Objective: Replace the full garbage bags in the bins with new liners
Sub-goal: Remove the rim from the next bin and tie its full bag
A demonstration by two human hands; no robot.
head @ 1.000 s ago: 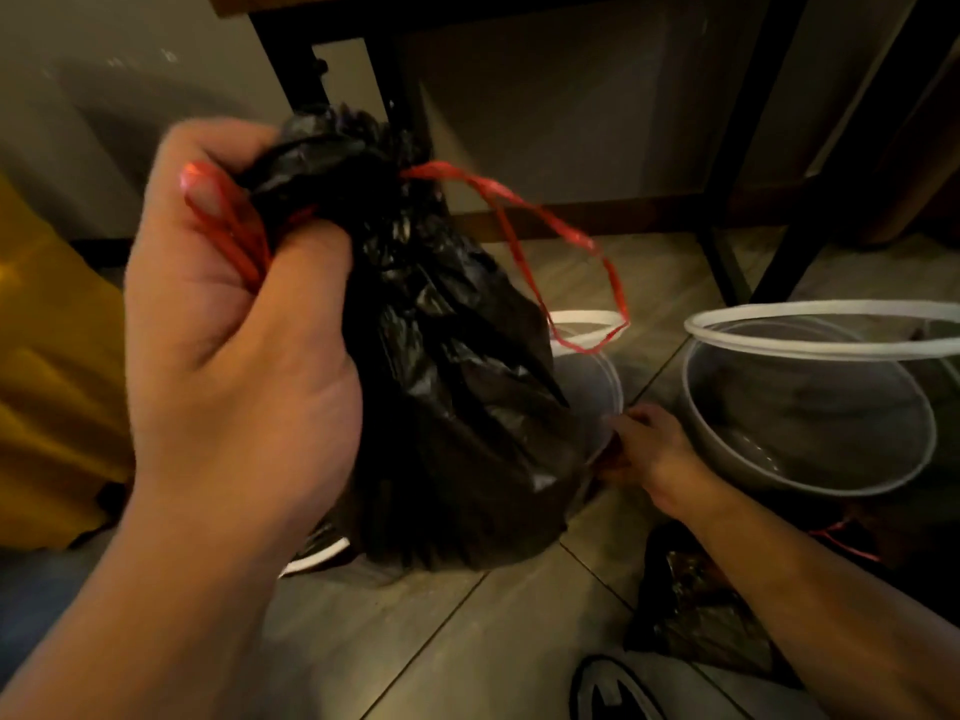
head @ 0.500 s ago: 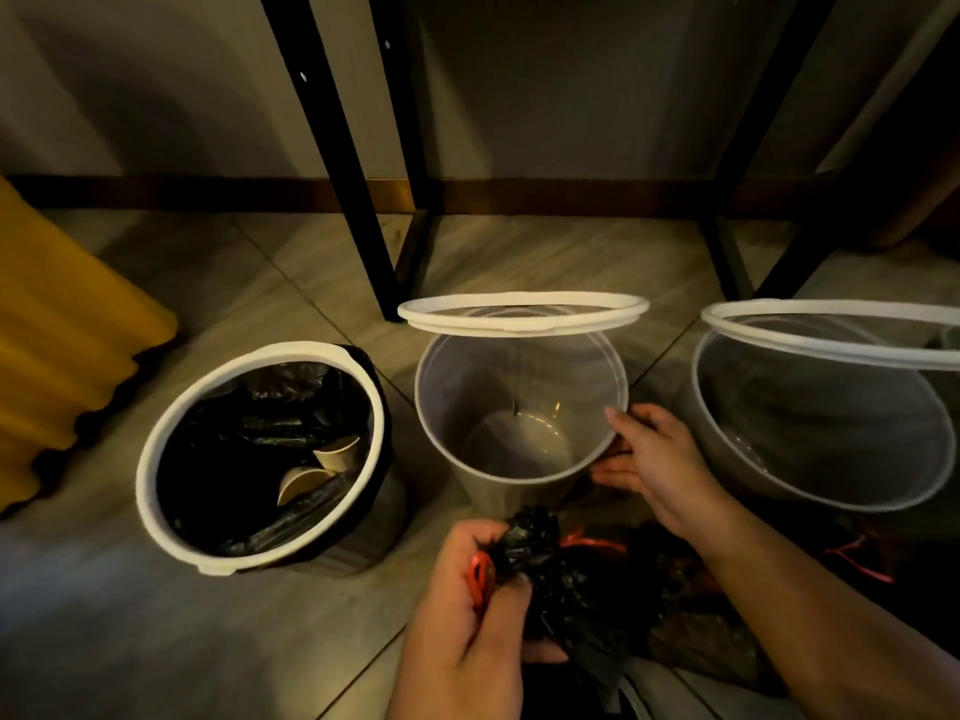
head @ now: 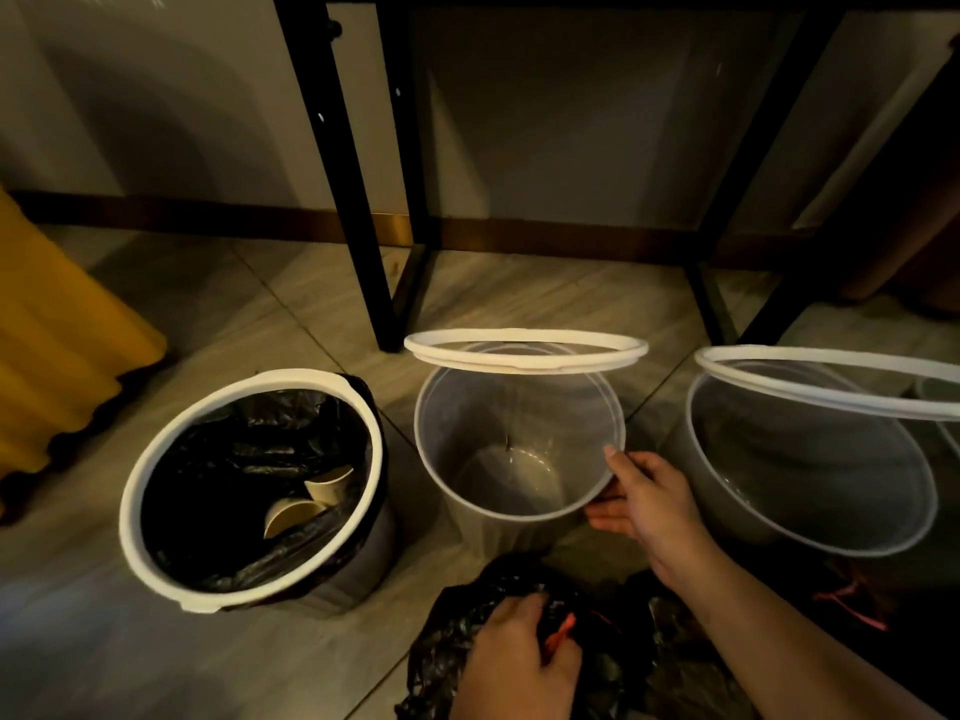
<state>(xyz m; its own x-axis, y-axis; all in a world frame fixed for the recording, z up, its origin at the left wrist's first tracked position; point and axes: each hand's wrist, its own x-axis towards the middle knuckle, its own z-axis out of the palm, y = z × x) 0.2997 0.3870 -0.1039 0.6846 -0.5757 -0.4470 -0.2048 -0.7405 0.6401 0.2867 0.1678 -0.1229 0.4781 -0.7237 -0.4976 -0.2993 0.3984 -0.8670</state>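
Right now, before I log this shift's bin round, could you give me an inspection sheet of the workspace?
Surface: tiled floor, three bins standing.
Job's things: left bin lined, paper cups inside; middle bin and right bin bare, rings raised; black bag in front.
Clutter: second bag by right bin.
Hands: left hand grips black bag; right hand touches middle bin's rim.
Cables: nothing seen.
Surroundings: black table legs, yellow object left.
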